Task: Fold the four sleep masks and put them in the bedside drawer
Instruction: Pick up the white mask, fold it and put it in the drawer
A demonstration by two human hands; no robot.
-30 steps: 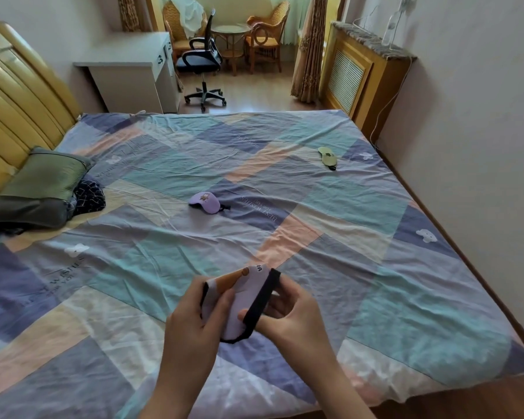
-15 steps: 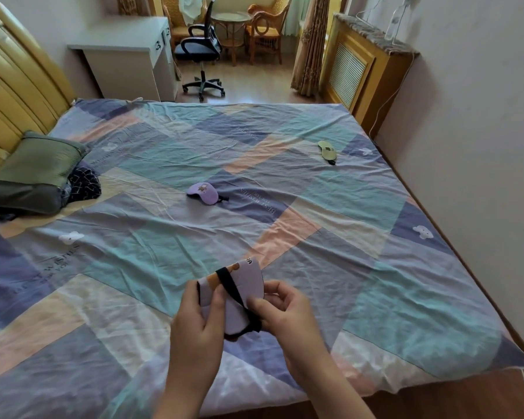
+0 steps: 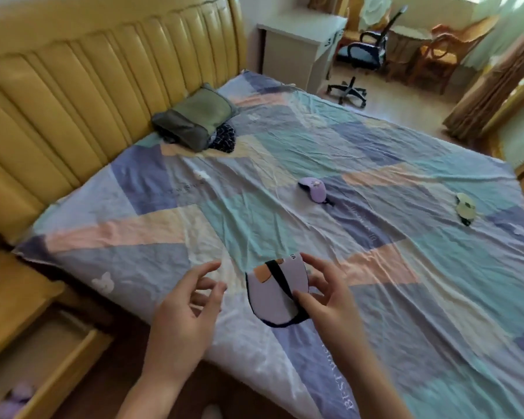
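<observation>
The right hand (image 3: 324,294) pinches the folded white sleep mask (image 3: 277,290) above the bed's (image 3: 406,313) near edge, while the open drawer (image 3: 43,361) lies low to the left, nearer the empty, spread left hand (image 3: 185,309).

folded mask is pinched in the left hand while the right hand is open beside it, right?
Not quite: the hands are swapped. The head view shows the folded mask pinched in the right hand, while the left hand is open beside it.

Patchwork bedspread (image 3: 375,297) in lilac, teal, peach and cream; yellow padded headboard (image 3: 88,86); pale lilac, black-strapped mask (image 3: 273,294); purple mask (image 3: 313,190); pale green mask (image 3: 465,207).
</observation>
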